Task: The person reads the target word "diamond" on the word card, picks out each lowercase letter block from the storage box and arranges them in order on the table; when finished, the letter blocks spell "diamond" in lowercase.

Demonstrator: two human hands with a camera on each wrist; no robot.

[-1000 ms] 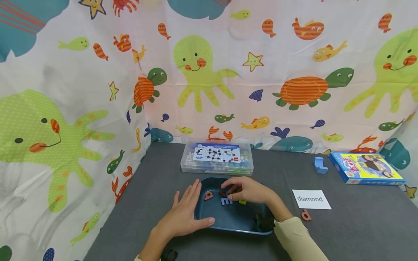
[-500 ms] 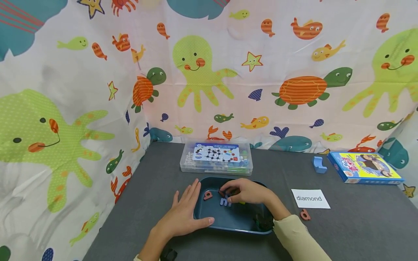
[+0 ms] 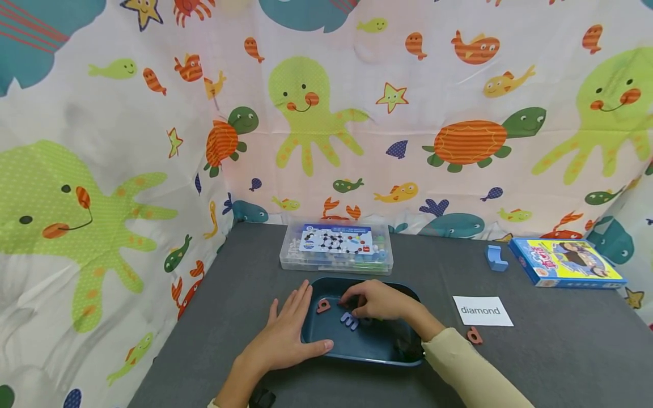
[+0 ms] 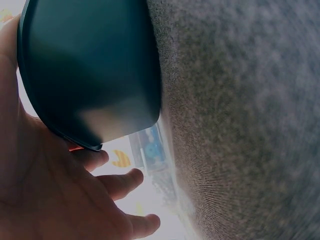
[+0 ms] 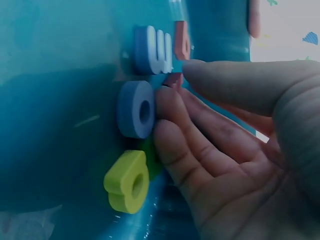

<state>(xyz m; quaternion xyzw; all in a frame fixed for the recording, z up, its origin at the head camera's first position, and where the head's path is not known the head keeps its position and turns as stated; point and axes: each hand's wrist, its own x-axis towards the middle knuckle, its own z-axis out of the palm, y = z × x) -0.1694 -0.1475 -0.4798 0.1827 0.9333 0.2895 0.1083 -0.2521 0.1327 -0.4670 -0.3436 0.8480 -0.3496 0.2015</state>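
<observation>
My left hand (image 3: pixel 283 334) lies along the left side of the dark blue tray (image 3: pixel 357 348), fingers straight and thumb over its front rim. My right hand (image 3: pixel 385 300) reaches into the tray with bent fingers, thumb and forefinger apart. Near its fingertips are a purple letter m (image 3: pixel 349 321) and, in the right wrist view, a dark red piece (image 5: pixel 173 80) partly hidden by the fingers. A blue letter o (image 5: pixel 130 112) sits right at the fingertips. Below it are a yellow letter (image 5: pixel 116 185) and a mostly hidden green piece (image 5: pixel 153 162). A red letter (image 3: pixel 327 304) lies near the tray's left side.
Behind the tray stands a clear plastic case (image 3: pixel 336 262). To the right are a white card (image 3: pixel 482 319) reading "diamond", a red letter (image 3: pixel 469 335) just below it, a blue plastic piece (image 3: pixel 495 260) and a flat blue-and-yellow box (image 3: pixel 566 263). A printed sea-animal cloth hangs behind.
My right hand has shifted slightly left within the tray. The purple m has turned and slid a little toward the front. My left hand has stayed at the tray's side.
</observation>
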